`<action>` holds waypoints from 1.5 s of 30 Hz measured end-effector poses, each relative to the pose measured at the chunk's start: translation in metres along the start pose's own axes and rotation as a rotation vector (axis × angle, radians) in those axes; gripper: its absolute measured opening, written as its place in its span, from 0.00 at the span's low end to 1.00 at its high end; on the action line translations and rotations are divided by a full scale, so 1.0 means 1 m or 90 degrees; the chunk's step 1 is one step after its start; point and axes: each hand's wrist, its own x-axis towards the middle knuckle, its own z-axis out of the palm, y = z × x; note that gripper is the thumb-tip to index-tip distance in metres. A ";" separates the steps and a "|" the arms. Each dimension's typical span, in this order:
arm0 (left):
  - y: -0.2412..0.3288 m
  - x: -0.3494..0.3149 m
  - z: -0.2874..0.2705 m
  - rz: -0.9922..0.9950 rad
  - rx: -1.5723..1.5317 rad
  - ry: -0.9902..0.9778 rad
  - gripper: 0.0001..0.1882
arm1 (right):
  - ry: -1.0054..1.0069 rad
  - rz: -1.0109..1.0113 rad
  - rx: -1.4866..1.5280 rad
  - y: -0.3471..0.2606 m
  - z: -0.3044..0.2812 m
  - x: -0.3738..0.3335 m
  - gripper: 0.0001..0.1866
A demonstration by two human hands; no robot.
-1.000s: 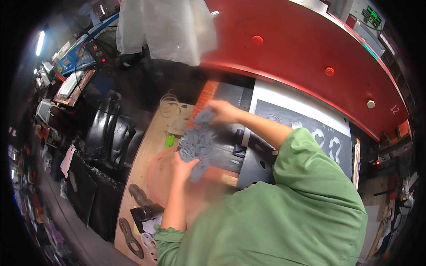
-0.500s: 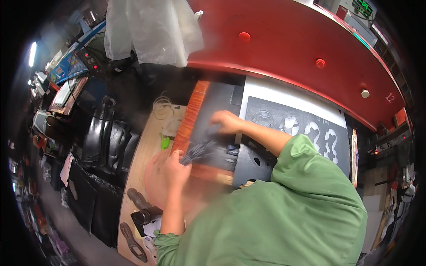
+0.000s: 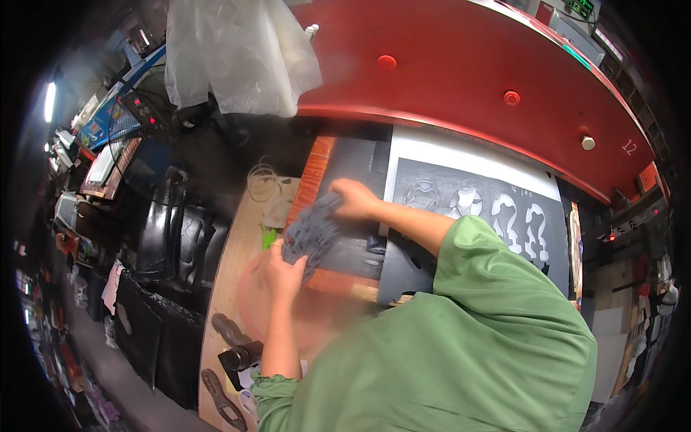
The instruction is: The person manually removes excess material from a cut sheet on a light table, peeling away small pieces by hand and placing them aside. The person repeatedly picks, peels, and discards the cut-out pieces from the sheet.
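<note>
A thick bundle of dark grey cut pieces (image 3: 314, 234), perhaps leather or similar sheet, is held between my two hands over the left side of the cutting board. My left hand (image 3: 283, 272) grips its lower left end, the thumb pressed on top. At its upper right end my right hand (image 3: 350, 199) is closed on the pieces, its fingertips partly hidden. Beneath lies a dark board (image 3: 349, 169) with an orange-brown edge (image 3: 314, 171). To the right, a dark grey sheet (image 3: 446, 180) with several cut-out shapes rests on a white board (image 3: 461, 153).
A red machine beam (image 3: 446, 72) with buttons spans the far side. A clear plastic bag (image 3: 237, 57) hangs at the upper left. On the wooden table (image 3: 219, 288) lie a coil of cord (image 3: 263, 183), a bright green item (image 3: 268, 238), dark sole shapes (image 3: 223, 398) and a black cylinder (image 3: 241, 356).
The bundle has turned its broad layered side into view and is now held at both ends. My right hand has moved left onto it. My left hand has shifted slightly.
</note>
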 end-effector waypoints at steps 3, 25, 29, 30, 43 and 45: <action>-0.008 0.001 -0.003 0.044 -0.263 -0.041 0.28 | 0.161 0.010 0.091 -0.007 0.008 0.001 0.24; -0.076 0.045 0.023 -0.390 -0.520 -0.256 0.10 | -0.447 -0.051 -0.144 -0.030 0.008 0.069 0.35; -0.072 0.045 0.022 -0.381 -0.541 -0.262 0.11 | -0.483 -0.228 -0.302 -0.047 0.019 0.020 0.32; -0.068 0.045 0.022 -0.387 -0.532 -0.263 0.12 | -0.441 -0.255 -0.283 -0.048 0.022 0.013 0.31; -0.085 0.045 0.002 -0.402 -0.796 -0.377 0.18 | -0.473 -0.300 -0.305 -0.045 0.029 0.020 0.33; -0.085 0.042 0.002 -0.432 -0.846 -0.367 0.22 | -0.465 -0.287 -0.325 -0.051 0.022 0.019 0.34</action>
